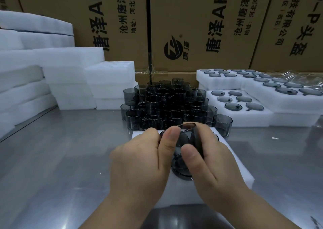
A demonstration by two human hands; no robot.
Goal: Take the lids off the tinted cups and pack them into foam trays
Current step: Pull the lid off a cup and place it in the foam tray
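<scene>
Cup: smoke-grey, see-through glass cup, round-walled. It is held between both hands, low over the front foam tray, centre-front of the steel table.
Base: a dark round base shows below the thumbs (its own or that of a cup seated in the tray, can't tell).
Lid: a thin dark rim shows at the top betw. the fingertips. Can't tell if it's a lid or the cup's own mouth.
L hand: left hand grasps the cup from the left, thumb laid upright along its near side, other fingers hidden behind it.
R hand: right hand also grasps it, thumb pressed on the near wall, fingers arched over the far top edge.
Forearms: both enter from the bottom edge, converging.
Other cups: tight cluster of tinted cups just behind the tray, back ones sitting higher.
Packed lids: grey lids sit in pockets of the foam trays at right.
Rest: blank foam slabs piled at left; printed cartons at the back.
</scene>
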